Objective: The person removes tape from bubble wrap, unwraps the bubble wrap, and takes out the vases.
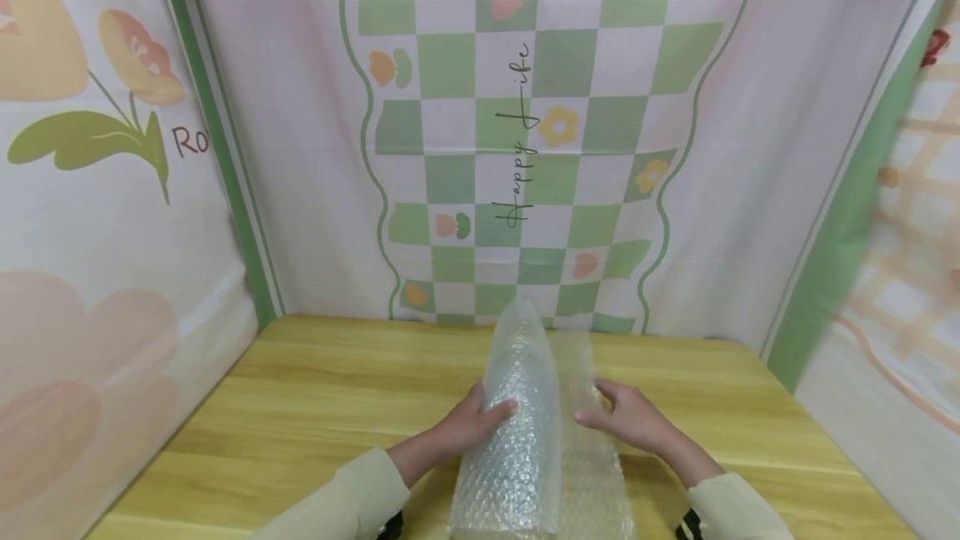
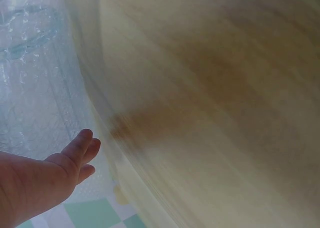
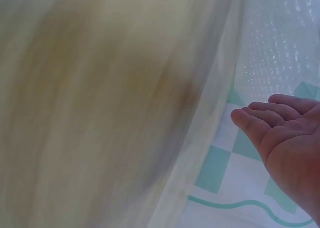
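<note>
Gripping the single piece of bubble wrap [image 1: 517, 473] is one of two hands, the left hand [image 1: 474, 423]: its thumb lies across the upper face, and its fingers [image 2: 80, 147] bend against the wrap's left side. The right hand [image 1: 630, 417], the second, has its fingers [image 3: 255, 123] loosely extended and released, with thumb and forefinger apart at the outer edge of a single flap [image 1: 588, 482]; whether it touches that edge I cannot tell.

The wrap stands over the middle of the one table [image 1: 337, 390], between the hands. Its long axis runs away from the person, almost straight ahead, with the narrow, rounded end pointing to the back and the wide end facing the person. The far end overlaps the back curtain [image 1: 577, 57] in the head view; how steeply it is tilted is unclear. The flap lies on the right side, roughly parallel to the main body.

Two pale sleeves [image 1: 360, 494] reach in, one per arm, each with a dark item [image 1: 688, 525] beneath its cuff. Three printed curtain panels surround the table: one behind, one left, one right. One line of lettering [image 1: 517, 140], "Happy Life", runs up the back one.
</note>
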